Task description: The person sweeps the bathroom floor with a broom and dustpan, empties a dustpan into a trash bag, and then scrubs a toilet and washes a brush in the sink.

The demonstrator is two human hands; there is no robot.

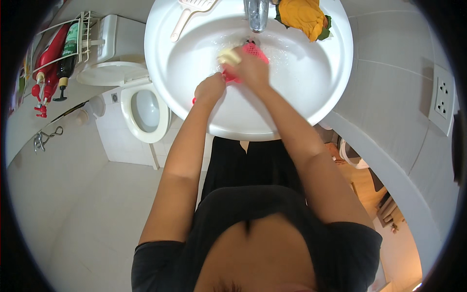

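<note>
Inside the white sink (301, 97), a pink perforated scoop (255, 50) lies under the tap, its holed head partly covered by my right hand. My left hand (210, 88) is closed around its handle, and a red-pink end sticks out below the fist. Pressed to the scoop, my right hand (250, 69) grips a pale yellow sponge (228, 57), slightly smeared by motion. Water drops and foam spread around the drain. Above it stands the chrome tap (256, 15).
On the sink rim rest a white slotted scoop (187, 14) at left and a mustard-yellow cloth flower with green leaves (302, 18) at right. A toilet (146, 114) stands left of the sink. Pump bottles (66, 53) sit in a wire rack. The right wall bears a socket (442, 97).
</note>
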